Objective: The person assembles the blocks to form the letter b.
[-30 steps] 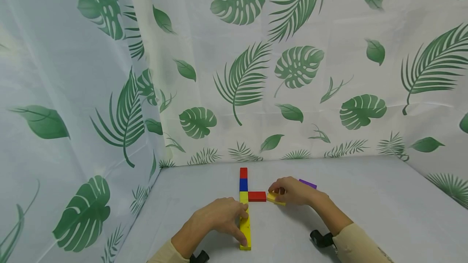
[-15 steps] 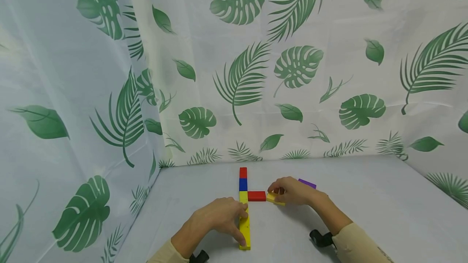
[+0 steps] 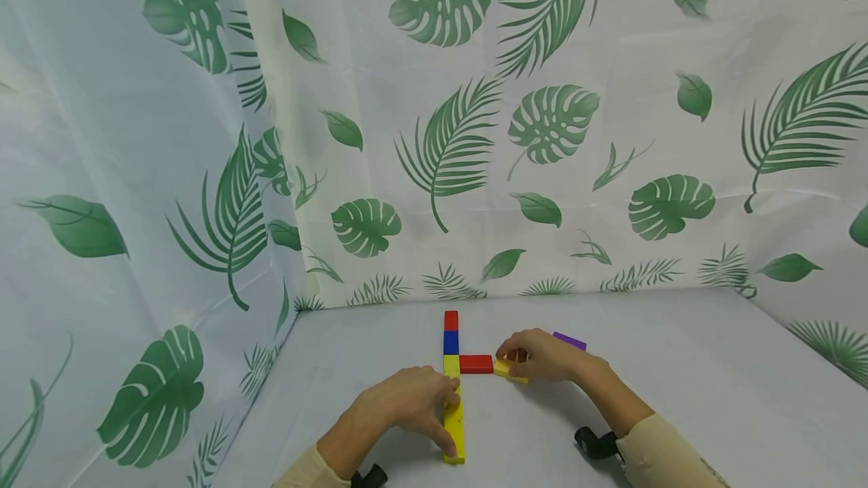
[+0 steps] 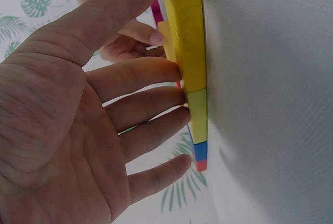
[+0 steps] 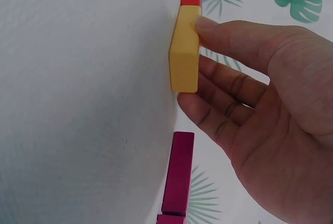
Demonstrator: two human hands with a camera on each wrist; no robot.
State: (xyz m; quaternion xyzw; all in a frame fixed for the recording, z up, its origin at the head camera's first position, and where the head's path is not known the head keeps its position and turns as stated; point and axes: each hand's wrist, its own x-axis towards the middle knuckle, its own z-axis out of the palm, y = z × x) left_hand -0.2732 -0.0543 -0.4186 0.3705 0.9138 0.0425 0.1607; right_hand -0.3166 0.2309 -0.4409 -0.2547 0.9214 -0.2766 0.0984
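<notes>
A column of blocks runs away from me in the head view: a long yellow block (image 3: 456, 422) nearest, then a pale yellow block (image 4: 196, 117), a blue block (image 3: 450, 343) and a red block (image 3: 450, 320). My left hand (image 3: 410, 401) rests its thumb and fairly straight fingertips along the yellow part of the column. A second red block (image 3: 476, 364) lies crosswise at the column's right side. At its right end sits a smaller yellow block (image 5: 186, 52), slightly angled. My right hand (image 3: 542, 355) pinches this block between thumb and curled fingers.
Beyond my right hand lies a purple block (image 3: 570, 340); two magenta-looking pieces show in the right wrist view. The white table (image 3: 664, 367) meets leaf-printed curtains (image 3: 468, 247) at the back and left. Black wrist cameras (image 3: 595, 443) hang below my forearms.
The smaller yellow block has turned very slightly, its right end coming a little nearer to me. My left hand and the column hold their places.
</notes>
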